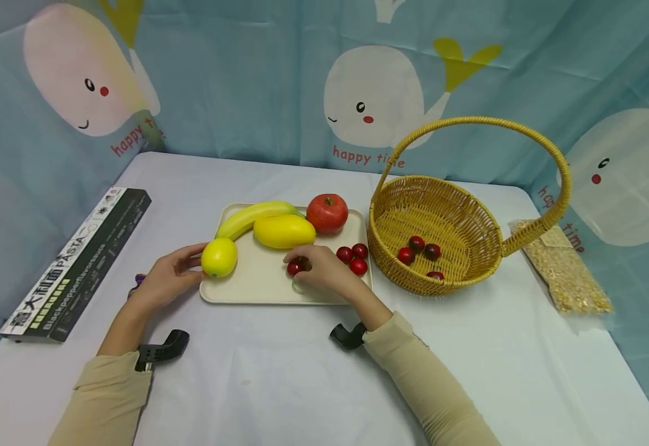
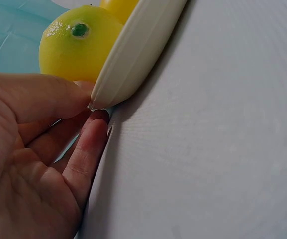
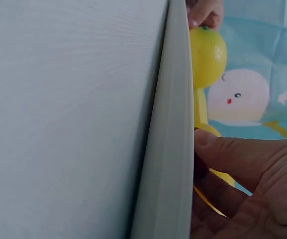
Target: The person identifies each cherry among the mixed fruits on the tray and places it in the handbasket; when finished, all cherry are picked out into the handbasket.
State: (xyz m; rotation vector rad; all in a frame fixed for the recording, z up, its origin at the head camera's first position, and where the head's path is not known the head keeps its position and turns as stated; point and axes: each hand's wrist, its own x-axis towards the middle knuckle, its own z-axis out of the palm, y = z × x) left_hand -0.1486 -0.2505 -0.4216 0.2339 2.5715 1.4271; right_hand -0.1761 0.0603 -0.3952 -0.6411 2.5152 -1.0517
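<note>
My left hand (image 1: 171, 279) holds the left rim of the cream tray (image 1: 257, 285); the left wrist view shows the thumb on the rim and fingers below. Right beside it sits a yellow lemon (image 1: 220, 257). Over the tray's front middle, my right hand (image 1: 324, 269) pinches a dark red cherry (image 1: 294, 267) between thumb and fingers. In the right wrist view the tray's wall (image 3: 168, 124) partly hides this cherry (image 3: 200, 167). Three more cherries (image 1: 358, 266) lie at the tray's right end. Behind are a banana (image 1: 252, 217), a yellow mango (image 1: 284, 231) and a red pomegranate-like fruit (image 1: 327, 214).
A woven basket (image 1: 380, 257) with a tall handle stands against the tray's right side, with several cherries (image 1: 406, 255) inside. Farther right lies a bag of yellow grains (image 1: 566, 269). A black pasta box (image 1: 79, 266) lies at the left. Whale-print curtain (image 1: 269, 93) hangs behind.
</note>
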